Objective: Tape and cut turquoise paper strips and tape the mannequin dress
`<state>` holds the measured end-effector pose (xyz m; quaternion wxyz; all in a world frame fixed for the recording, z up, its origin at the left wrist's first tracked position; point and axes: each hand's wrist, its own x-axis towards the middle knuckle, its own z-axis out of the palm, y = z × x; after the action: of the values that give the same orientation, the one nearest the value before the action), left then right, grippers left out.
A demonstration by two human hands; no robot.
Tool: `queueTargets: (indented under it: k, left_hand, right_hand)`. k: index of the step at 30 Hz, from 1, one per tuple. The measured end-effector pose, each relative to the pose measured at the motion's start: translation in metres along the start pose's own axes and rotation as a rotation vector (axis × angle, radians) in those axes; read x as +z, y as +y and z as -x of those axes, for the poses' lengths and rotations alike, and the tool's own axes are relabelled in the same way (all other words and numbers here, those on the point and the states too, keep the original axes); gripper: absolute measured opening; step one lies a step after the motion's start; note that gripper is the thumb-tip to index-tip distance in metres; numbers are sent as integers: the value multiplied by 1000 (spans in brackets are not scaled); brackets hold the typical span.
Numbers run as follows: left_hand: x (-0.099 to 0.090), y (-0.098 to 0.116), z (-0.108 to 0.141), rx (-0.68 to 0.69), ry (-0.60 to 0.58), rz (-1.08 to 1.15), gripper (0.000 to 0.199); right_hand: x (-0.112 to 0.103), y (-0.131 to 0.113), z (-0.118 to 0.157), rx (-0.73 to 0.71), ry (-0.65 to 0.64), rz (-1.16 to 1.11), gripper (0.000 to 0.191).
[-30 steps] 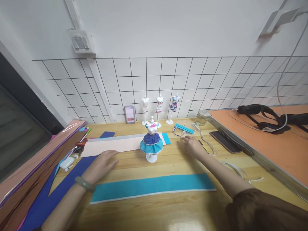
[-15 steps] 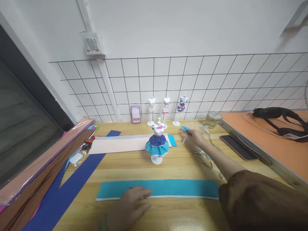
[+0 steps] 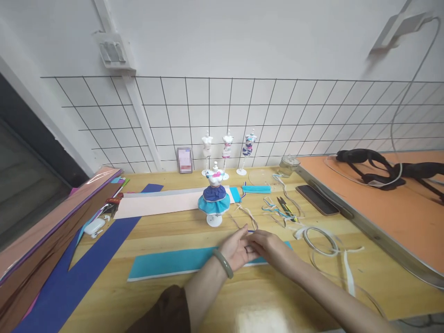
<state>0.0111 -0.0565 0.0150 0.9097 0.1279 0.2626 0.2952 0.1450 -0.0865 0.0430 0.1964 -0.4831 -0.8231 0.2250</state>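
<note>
My left hand (image 3: 238,249), with a grey-green bangle (image 3: 224,263) on the wrist, is turned palm up, thumb apart, its fingers partly behind my right hand. My right hand (image 3: 265,245) touches it, fingertips pinched around a small dark blue thing (image 3: 250,231) too little to name. Beneath both hands lies a long turquoise fabric strip (image 3: 169,262) with a white lower edge. Just beyond them stands a miniature dress form (image 3: 214,194) wearing a navy and turquoise ruffled skirt. Loose pale cords (image 3: 248,213) lie behind my fingers.
Three small dress forms (image 3: 228,147) stand by the wall. To the right are a box cutter (image 3: 286,208), a phone (image 3: 317,200), a coil of ribbon (image 3: 322,240) and a glass jar (image 3: 289,165). Fabric sheets (image 3: 104,252), an earbud case (image 3: 95,226) and red-handled scissors (image 3: 113,203) are left.
My right hand has come back from the far turquoise piece to my left hand. The left has left the strip's front edge, moved right and turned palm up. The view has shifted right.
</note>
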Motion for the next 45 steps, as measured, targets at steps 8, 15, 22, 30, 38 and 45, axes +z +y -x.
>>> queueTargets:
  k: [8, 15, 22, 30, 38, 45]
  left_hand:
    - [-12, 0, -11, 103, 142, -26, 15]
    - [-15, 2, -7, 155, 117, -71, 14]
    - [-17, 0, -8, 91, 70, -52, 21]
    - [-7, 3, -2, -8, -77, -58, 42]
    - [-9, -7, -1, 4, -125, -391, 29]
    - [-16, 3, -7, 80, 24, -214, 19]
  right_hand:
    - [-36, 56, -47, 279, 25, 97, 25]
    - [-12, 85, -99, 430, -149, 76, 27]
    - [-67, 75, -70, 452, -240, -248, 39]
    - [-37, 9, -5, 393, -336, -433, 31]
    - [-27, 32, 3, 362, -87, -109, 26]
    - [-58, 127, -21, 494, 66, 211, 58]
